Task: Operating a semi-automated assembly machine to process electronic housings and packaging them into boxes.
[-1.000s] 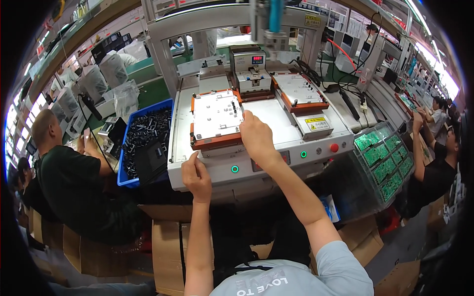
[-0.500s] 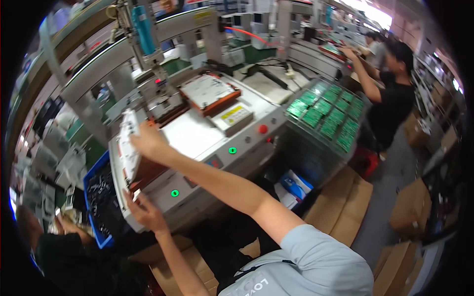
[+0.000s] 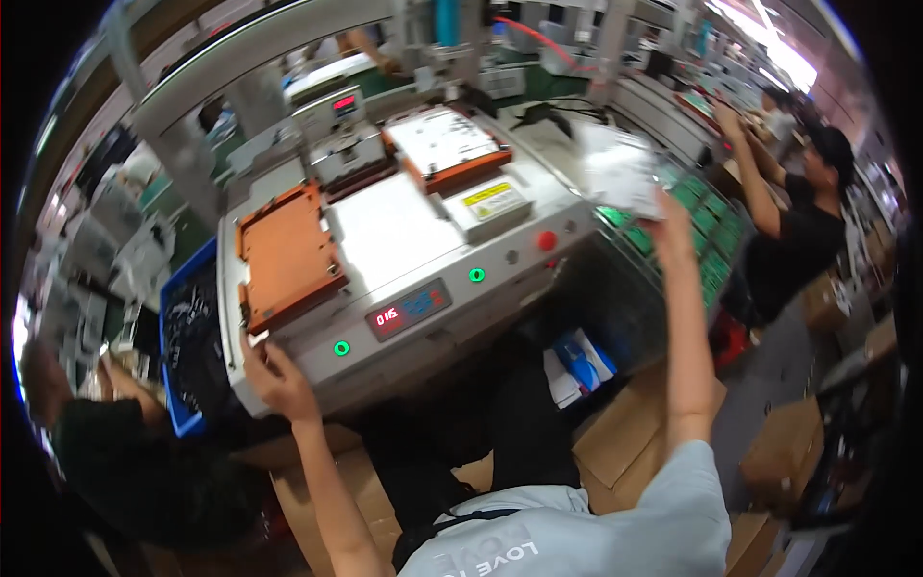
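My right hand (image 3: 667, 223) is at the right, gripping the near edge of a thin white plate (image 3: 615, 165) blurred by motion. Below and behind that plate, a clear tray of green circuit boards (image 3: 713, 213) is partly covered by it. My left hand (image 3: 279, 379) rests at the machine's front left corner, fingers apart and holding nothing. Just beyond its fingertips lies a bare orange fixture (image 3: 288, 252) with small dark clamps along its rim. A second orange fixture (image 3: 450, 173) farther back carries a white plate (image 3: 444, 141) with dark spots.
The white machine (image 3: 385, 236) has lit green buttons (image 3: 477, 275), a red button (image 3: 546, 240) and a display panel (image 3: 409, 310). A blue bin (image 3: 183, 409) of black parts stands left. Co-workers sit at both sides. Cardboard (image 3: 625, 433) lies below right.
The white plate has come off the left orange fixture and moved right in my right hand, over beside the circuit-board tray. My left hand stays near the machine's corner.
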### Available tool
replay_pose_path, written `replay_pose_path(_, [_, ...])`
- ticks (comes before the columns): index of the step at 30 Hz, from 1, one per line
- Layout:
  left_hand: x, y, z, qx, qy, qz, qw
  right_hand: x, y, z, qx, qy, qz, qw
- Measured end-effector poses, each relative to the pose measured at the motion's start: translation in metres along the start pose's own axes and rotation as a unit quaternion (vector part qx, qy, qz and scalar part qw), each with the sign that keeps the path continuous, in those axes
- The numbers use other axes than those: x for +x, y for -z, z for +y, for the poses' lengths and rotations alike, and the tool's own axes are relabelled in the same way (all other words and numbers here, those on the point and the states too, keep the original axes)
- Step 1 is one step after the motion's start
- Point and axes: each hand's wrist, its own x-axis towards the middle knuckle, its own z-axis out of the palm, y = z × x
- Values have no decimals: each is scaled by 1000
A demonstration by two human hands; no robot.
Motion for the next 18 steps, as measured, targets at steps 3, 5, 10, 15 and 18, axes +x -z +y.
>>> replay_pose_path(3, [0, -3, 1, -1, 8, 3, 1000, 74, 79, 27, -88, 52, 125, 987])
replay_pose_path(5, [0, -4, 4, 28, -30, 14, 999, 124, 125, 57, -70, 28, 165, 983])
replay_pose_path(10, [-4, -5, 1, 29, -14, 11, 999, 230, 208, 120, 11, -60, 221, 973])
replay_pose_path(15, [-5, -5, -9, 75, -49, 18, 996, 280, 261, 160, 30, -108, 120, 986])
replay_pose_path(18, [-4, -5, -1, 25, -20, 12, 999, 293, 273, 168, 6, -169, 157, 973])
